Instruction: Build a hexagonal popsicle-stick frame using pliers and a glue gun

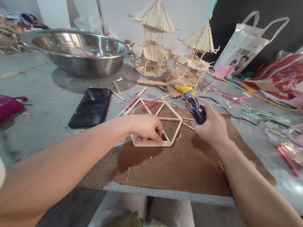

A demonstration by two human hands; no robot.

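Note:
A hexagonal frame of pale wooden sticks [177,132], with spokes running across its middle, lies on a brown sheet [177,172]. My left hand [149,128] reaches over its near left part. Its fingers are curled down and closed on the frame's near side; the fingertips are partly hidden. To the right of the frame, my right hand [213,125] is wrapped round a dark blue glue gun [196,108]. The gun's nozzle end points up and left, away from me, just beyond the frame's far right corner. A few loose sticks [187,124] lie between the frame and my right hand.
Two stick pagodas [155,53] stand at the back. Left are a steel basin [83,62], a black phone [90,108] and a purple power strip [2,110]. A black cord [226,107] runs right, towards plastic packets [297,164]. A white bag [239,47] stands behind.

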